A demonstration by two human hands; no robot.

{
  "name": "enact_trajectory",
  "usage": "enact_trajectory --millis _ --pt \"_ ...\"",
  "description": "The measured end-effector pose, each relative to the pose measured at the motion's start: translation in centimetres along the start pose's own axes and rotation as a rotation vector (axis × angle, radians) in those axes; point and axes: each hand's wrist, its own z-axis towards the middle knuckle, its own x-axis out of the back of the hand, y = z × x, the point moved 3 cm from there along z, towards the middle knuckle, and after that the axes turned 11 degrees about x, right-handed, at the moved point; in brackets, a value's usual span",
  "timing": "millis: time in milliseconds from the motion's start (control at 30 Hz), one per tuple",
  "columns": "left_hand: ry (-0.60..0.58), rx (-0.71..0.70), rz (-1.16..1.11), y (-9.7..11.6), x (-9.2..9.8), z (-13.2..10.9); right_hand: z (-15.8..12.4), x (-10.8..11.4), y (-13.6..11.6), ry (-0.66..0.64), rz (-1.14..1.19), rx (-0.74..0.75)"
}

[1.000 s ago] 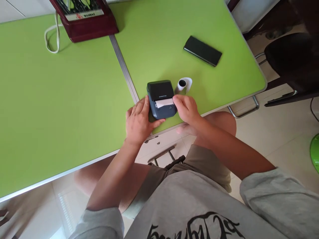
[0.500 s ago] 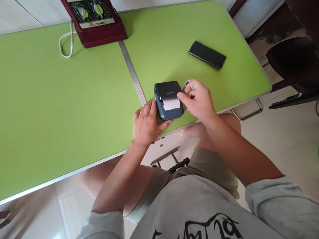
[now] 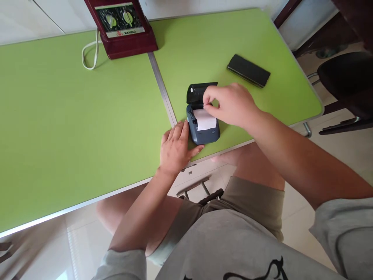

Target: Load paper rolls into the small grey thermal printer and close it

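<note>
A small dark blue printer (image 3: 204, 136) sits near the front edge of the green table, its black lid (image 3: 198, 93) raised. White paper (image 3: 206, 119) lies across its opening and hangs over the front. My left hand (image 3: 176, 147) rests on the table against the printer's left side, fingers apart, with the thumb at the front corner. My right hand (image 3: 230, 102) is over the printer's right rear, beside the lid, thumb and fingertips pinched together just above the paper. What the pinch holds, if anything, is too small to tell.
A black phone (image 3: 248, 70) lies at the back right of the table (image 3: 87, 128). A dark red appliance (image 3: 128, 42) with dials and a white cord (image 3: 96, 48) stands at the back. A black chair (image 3: 346, 77) is at the right.
The printer's lid has swung up and back, showing more of the paper. My right hand has risen over the printer. My left hand stays at its left side.
</note>
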Motion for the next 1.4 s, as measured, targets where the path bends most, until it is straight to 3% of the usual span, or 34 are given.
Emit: enact_trajectory --millis 133,267,333,433,533,567,633,700,800,900,1033,1200,1300,1400 --pt "0.007 -0.002 0.004 0.0 -0.1 0.0 1.4 -2.0 -0.1 -0.218 -0.052 0.026" --pt "0.01 -0.002 0.0 0.0 -0.2 0.0 3.1 -2.9 0.1 -0.321 0.01 0.014" --pt "0.003 0.002 0.003 0.0 -0.2 0.1 3.5 -2.3 0.1 -0.333 0.049 0.002" --pt "-0.02 0.012 0.02 0.1 0.0 0.1 2.5 0.5 0.1 -0.298 0.11 0.035" --pt "-0.04 0.015 0.022 0.4 0.2 0.1 -0.4 3.7 1.0 -0.141 0.32 0.026" --pt "-0.043 0.016 0.02 0.5 0.2 0.1 -1.5 4.5 1.8 -0.03 0.431 -0.025" --pt "-0.041 0.02 0.016 0.5 0.3 0.1 -3.9 4.9 4.3 0.36 0.731 -0.235" --pt "-0.03 0.022 0.013 0.4 0.3 0.1 -6.3 3.3 7.0 0.57 0.864 -0.564" --pt "-0.008 0.019 0.003 0.2 0.1 0.1 -8.6 0.3 9.7 0.69 0.782 -0.731" --pt "0.007 0.016 -0.009 0.0 0.0 0.1 -9.2 -1.3 11.2 0.637 0.637 -0.629" --pt "0.016 0.02 -0.012 -0.1 -0.1 0.2 -8.1 -1.0 12.4 0.508 0.283 -0.355" --pt "0.014 0.01 -0.007 -0.1 -0.1 0.1 -6.9 -1.1 13.9 0.387 0.106 -0.288" --pt "0.016 0.009 -0.001 -0.1 0.0 0.1 -7.6 -0.4 12.2 0.476 0.056 -0.172" --pt "0.011 0.009 0.009 0.0 0.0 0.1 -8.4 0.5 8.3 0.599 -0.039 0.061"
